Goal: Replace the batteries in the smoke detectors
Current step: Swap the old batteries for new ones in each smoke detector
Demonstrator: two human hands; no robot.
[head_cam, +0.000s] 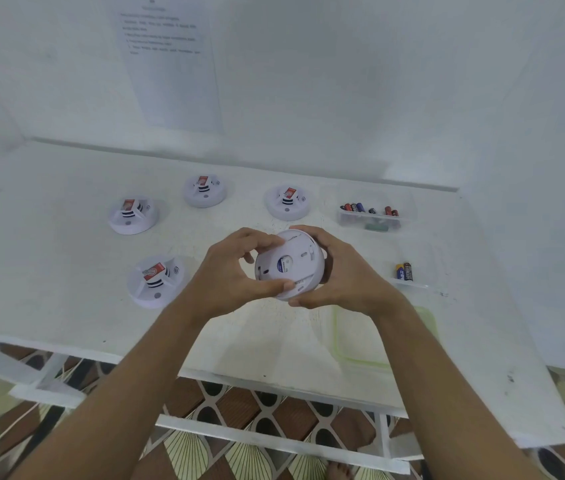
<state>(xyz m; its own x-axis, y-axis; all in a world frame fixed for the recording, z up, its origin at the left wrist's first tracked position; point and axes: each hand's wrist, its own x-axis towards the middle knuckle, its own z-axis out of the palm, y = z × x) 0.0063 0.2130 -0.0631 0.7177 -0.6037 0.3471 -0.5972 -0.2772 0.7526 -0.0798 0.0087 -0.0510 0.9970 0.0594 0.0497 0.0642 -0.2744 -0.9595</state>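
The person holds one smoke detector in both hands above the white table, just in front of the middle of it. The unit is tilted so that its flat back faces the camera, with a round blue label near its centre. The left hand grips its left side, fingers curled over the upper rim and thumb laid along the lower rim. The right hand wraps round its right side, fingertips at the top and bottom edges.

Four more detectors sit on the table, face up, well apart from one another: three in a row farther back and one near the left forearm. Each carries a red-and-white piece on top.

To the right, a clear tray holds a row of mixed batteries. Nearer, a second clear tray holds a black-and-gold battery. A green-rimmed clear container lies at the near edge, partly hidden by the right forearm. A printed sheet hangs on the wall behind.
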